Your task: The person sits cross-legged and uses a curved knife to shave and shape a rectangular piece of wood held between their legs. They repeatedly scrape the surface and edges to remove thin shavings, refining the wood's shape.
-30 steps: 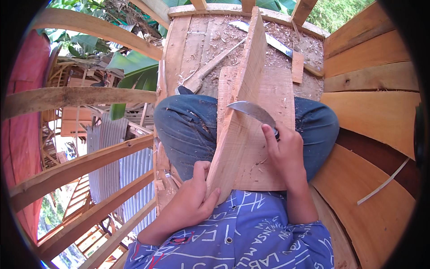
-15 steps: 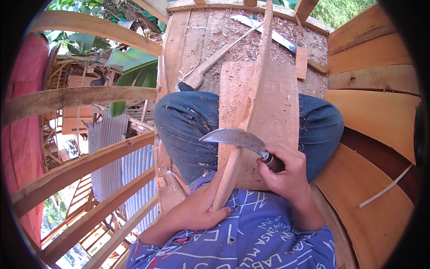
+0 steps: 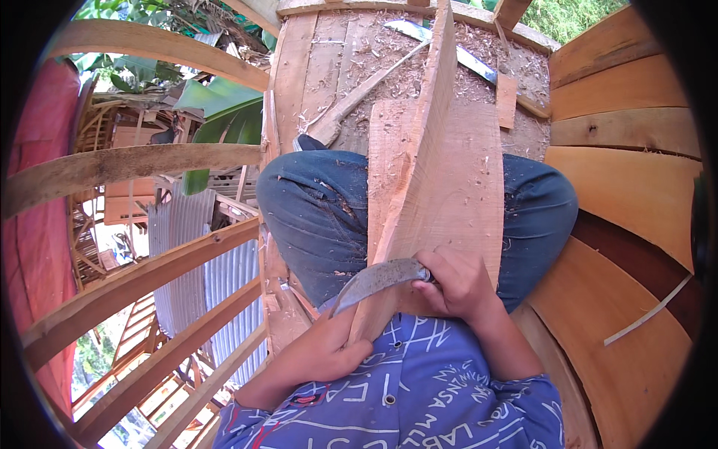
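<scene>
Largest item: plank wall (image 3: 621, 176) along my right. On my left, open wooden rails (image 3: 142, 159). Ahead, plank floor (image 3: 295, 63), strewn with pale shavings (image 3: 479, 34).

I sit with my jeans-clad legs (image 3: 310, 217) folded outward. Flat board (image 3: 479, 168) lies across my lap, near end close to my blue printed shirt (image 3: 419, 389). Upright board (image 3: 411, 198) stands on its long edge above it, slightly tilted, running from my front out over the floor. Beyond, a long metal blade (image 3: 476, 66) lies on the floor, partly hidden behind the upright board.

Left hand (image 3: 340, 359): closed round the near end of the upright board, thumb on its right side; other fingers mostly hidden. Right hand (image 3: 456, 283): fist closed about the handle of the curved knife, handle mostly covered by my fingers.

Curved knife (image 3: 381, 280): blade crosses above the upright board's top edge near its close end, tip leftward over my left wrist. Cannot tell whether steel touches wood.
</scene>
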The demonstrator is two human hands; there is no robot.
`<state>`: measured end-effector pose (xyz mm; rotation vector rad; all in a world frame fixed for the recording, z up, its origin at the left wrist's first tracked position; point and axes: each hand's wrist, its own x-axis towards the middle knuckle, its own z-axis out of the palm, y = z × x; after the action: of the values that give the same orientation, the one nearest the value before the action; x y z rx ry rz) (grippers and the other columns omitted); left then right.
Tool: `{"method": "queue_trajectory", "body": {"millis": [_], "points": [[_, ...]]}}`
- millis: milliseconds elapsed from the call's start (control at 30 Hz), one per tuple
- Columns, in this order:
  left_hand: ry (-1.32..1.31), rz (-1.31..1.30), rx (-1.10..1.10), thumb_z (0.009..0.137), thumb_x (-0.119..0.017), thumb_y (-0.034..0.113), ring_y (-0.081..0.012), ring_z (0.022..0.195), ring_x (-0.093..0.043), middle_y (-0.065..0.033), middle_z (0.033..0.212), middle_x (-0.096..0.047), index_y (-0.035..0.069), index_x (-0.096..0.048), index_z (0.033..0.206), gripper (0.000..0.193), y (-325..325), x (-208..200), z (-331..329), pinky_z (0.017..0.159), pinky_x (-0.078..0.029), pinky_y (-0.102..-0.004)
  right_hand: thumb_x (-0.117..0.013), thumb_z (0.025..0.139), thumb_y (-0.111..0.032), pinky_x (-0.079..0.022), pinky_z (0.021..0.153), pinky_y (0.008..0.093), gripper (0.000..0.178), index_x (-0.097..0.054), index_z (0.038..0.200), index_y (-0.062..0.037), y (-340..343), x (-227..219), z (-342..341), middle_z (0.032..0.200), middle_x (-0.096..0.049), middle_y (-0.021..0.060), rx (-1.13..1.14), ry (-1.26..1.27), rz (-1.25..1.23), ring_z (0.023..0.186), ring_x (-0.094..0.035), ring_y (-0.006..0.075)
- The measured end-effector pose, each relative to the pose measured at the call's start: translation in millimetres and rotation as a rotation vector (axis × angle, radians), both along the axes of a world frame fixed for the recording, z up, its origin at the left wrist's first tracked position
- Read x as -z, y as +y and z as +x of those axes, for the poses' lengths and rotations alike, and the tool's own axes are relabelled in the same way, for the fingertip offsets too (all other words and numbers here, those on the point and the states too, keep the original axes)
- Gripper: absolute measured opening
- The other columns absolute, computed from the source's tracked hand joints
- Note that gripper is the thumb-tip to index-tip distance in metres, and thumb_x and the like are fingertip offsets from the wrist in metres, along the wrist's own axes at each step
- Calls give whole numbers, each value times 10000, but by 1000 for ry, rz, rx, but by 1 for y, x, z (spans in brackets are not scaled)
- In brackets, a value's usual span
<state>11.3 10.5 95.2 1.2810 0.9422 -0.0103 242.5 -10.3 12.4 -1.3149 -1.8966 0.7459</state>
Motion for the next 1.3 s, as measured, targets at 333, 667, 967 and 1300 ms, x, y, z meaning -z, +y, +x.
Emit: {"method": "queue_trajectory", "body": {"millis": [333,667,967,1300], "points": [[39,55,-14,741,-521,124,-479,1149,-524,-354,1228,-508,-54,-136,1474,847,-7,2,0,1012,-387,-441,-715,795,-194,-436,490,373,263,-616,980,-36,14,6,4,666,-529,106,217,-66,97,549,-563,271],[44,-112,-87,735,-479,112,-296,1322,-381,-244,1399,-404,-96,-204,1451,795,-1,-3,1,1112,-272,-393,-739,780,-194,-443,478,353,281,-637,1001,-54,29,6,13,645,-502,87,379,-70,-56,522,-557,239],[96,-25,-37,747,-529,123,-463,1187,-508,-361,1266,-486,-93,-178,1444,810,-2,-8,4,1024,-384,-439,-724,805,-204,-431,459,353,249,-643,988,-54,36,15,16,625,-491,95,489,73,-155,492,-533,232],[150,-78,-117,708,-491,119,-330,1279,-444,-257,1358,-456,-61,-247,1450,801,18,-29,9,1088,-306,-405,-674,849,-286,-452,496,369,252,-636,912,-45,23,5,-4,634,-523,97,262,34,-31,534,-575,268]]}}
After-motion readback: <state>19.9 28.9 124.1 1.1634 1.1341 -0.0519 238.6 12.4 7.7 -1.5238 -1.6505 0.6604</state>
